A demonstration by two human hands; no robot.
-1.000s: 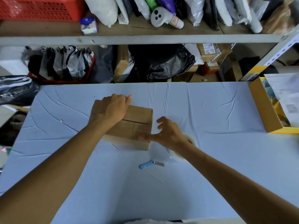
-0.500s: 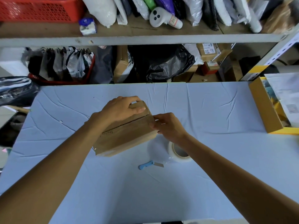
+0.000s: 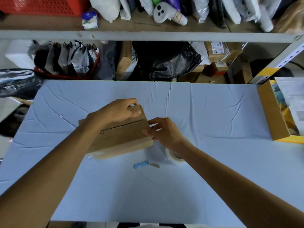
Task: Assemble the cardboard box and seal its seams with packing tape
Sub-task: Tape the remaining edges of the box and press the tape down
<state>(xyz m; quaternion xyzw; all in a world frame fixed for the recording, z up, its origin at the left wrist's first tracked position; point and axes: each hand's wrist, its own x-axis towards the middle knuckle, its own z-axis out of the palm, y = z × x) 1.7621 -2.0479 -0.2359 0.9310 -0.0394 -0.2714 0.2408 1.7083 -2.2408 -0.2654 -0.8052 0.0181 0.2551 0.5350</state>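
Brown cardboard box [image 3: 121, 137]: tilted on pale blue counter [image 3: 205, 112]. Left hand [image 3: 115, 112] grips its far corner from above. Right hand [image 3: 162, 130] pinches its right edge.

Bare table [image 3: 131, 195] runs wide along the near side and on the right up to the yellow carton [image 3: 271, 116]. Mid-table the box [image 3: 125, 137] blocks passage; the tape roll [image 3: 171, 156] and knife [image 3: 142, 165] crowd its near right corner. The shelf [image 3: 148, 37] closes the far edge.
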